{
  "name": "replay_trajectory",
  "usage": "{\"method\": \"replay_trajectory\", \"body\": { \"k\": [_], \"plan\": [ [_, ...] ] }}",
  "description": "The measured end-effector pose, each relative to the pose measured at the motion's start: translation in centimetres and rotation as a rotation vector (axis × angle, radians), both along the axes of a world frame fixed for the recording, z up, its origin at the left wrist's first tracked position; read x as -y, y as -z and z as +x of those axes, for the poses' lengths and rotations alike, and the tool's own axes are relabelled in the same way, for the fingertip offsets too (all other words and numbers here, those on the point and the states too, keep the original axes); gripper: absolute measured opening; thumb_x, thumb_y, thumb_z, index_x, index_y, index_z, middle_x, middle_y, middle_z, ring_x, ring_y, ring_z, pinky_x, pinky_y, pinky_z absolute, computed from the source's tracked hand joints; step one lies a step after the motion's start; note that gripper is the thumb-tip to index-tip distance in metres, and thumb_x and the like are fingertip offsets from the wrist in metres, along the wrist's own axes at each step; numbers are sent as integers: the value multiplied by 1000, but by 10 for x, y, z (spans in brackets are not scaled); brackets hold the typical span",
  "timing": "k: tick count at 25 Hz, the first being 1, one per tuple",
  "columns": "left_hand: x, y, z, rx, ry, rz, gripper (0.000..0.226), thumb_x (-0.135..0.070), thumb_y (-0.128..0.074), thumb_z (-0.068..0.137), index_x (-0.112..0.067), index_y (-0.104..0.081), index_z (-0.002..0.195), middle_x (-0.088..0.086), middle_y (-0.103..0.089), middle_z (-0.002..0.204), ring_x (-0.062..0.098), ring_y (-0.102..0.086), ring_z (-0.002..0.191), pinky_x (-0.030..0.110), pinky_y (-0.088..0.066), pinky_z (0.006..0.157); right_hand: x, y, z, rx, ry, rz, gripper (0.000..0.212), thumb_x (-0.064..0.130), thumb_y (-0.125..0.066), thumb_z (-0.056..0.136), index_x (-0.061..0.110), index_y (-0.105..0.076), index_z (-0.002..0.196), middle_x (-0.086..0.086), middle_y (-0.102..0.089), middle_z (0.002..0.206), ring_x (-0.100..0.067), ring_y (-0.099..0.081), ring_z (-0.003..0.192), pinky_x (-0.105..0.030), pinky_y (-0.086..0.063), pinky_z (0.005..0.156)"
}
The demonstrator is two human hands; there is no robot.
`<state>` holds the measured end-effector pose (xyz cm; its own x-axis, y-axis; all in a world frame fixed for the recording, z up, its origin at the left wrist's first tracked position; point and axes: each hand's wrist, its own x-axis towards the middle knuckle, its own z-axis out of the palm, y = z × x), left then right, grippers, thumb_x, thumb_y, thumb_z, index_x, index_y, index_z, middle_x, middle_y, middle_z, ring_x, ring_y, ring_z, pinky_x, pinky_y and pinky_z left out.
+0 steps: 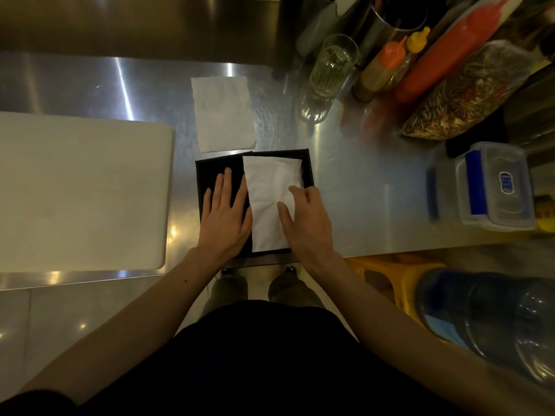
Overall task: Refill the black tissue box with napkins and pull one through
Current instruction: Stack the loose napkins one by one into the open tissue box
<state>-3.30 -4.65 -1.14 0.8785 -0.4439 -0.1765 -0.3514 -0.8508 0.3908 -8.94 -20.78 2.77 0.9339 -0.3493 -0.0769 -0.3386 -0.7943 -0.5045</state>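
The black tissue box (306, 166) lies flat at the near edge of the steel counter. A black panel (210, 175) covers its left half, and my left hand (225, 214) rests flat on that panel with fingers spread. White napkins (270, 199) fill the uncovered right half. My right hand (303, 220) presses on the napkins' right side, fingertips touching the paper. A separate stack of white napkins (223, 114) lies on the counter just beyond the box.
A white cutting board (81, 190) lies to the left. At the right stand a drinking glass (329, 73), sauce bottles (387, 64), a bag of dried food (465, 94) and a clear lidded container (495, 187). A large water bottle (492, 319) and yellow stool (399, 274) are below.
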Motion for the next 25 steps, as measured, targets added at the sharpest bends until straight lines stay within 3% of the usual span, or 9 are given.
{"method": "replay_trajectory", "body": {
  "k": [3, 6, 11, 16, 18, 20, 23, 25],
  "plan": [
    [-1, -1, -2, -3, -6, -6, 64, -49, -11, 97, -22, -4, 155, 13, -1, 164, 28, 1, 151, 48, -5, 121, -10, 5, 14, 85, -163, -127, 45, 34, -46, 98, 14, -43, 138, -15, -48, 139, -28, -49, 123, -39, -45, 97],
    [-1, -2, -2, -4, 0, -35, 63, -49, -13, 99, -22, -6, 155, 13, -2, 164, 27, 1, 151, 47, -4, 121, -9, 18, 23, -114, -276, -92, 55, 34, -39, 101, 14, -24, 150, -17, -25, 157, -29, -25, 144, -44, -23, 115],
    [-3, -2, -2, -11, -14, -42, 62, -47, -19, 100, -23, -7, 156, 11, -1, 164, 26, 3, 151, 45, -3, 121, 1, 37, 20, -337, -398, -221, 62, 41, -32, 102, 20, -4, 153, -21, -2, 160, -37, -2, 148, -47, -7, 119],
    [-1, -2, -2, -18, -3, -44, 62, -47, -19, 100, -23, -7, 156, 12, 0, 164, 26, 4, 151, 46, -3, 121, -1, 42, 21, -498, -395, -375, 67, 41, -28, 102, 9, 2, 153, -32, 8, 156, -43, 10, 145, -50, 2, 120],
    [-2, -2, -2, -17, -3, -42, 62, -47, -19, 100, -23, -6, 156, 12, 0, 164, 26, 3, 151, 46, -3, 122, -3, 41, 23, -547, -385, -403, 75, 43, -35, 99, 7, 4, 152, -33, 10, 155, -45, 11, 145, -51, 1, 120],
    [-2, -2, -1, -18, -6, -46, 62, -47, -20, 100, -23, -6, 156, 12, 0, 164, 26, 3, 151, 46, -3, 121, -4, 41, 23, -501, -379, -413, 81, 42, -43, 96, 4, 2, 151, -32, 8, 156, -45, 9, 145, -51, 0, 119],
    [-1, -2, -2, -15, -11, -46, 62, -48, -17, 100, -23, -6, 156, 12, 0, 164, 26, 4, 151, 46, -2, 121, -4, 42, 26, -289, -451, -326, 70, 36, -37, 99, 6, -3, 152, -25, 3, 159, -38, 3, 147, -46, -3, 118],
    [-1, -2, -3, -15, -14, -47, 63, -49, -15, 100, -23, -5, 156, 12, 1, 164, 26, 4, 151, 46, -2, 122, -1, 45, 29, -291, -496, -272, 67, 38, -32, 100, 9, -1, 152, -23, 4, 160, -36, 4, 148, -45, -5, 119]
  ]
}}
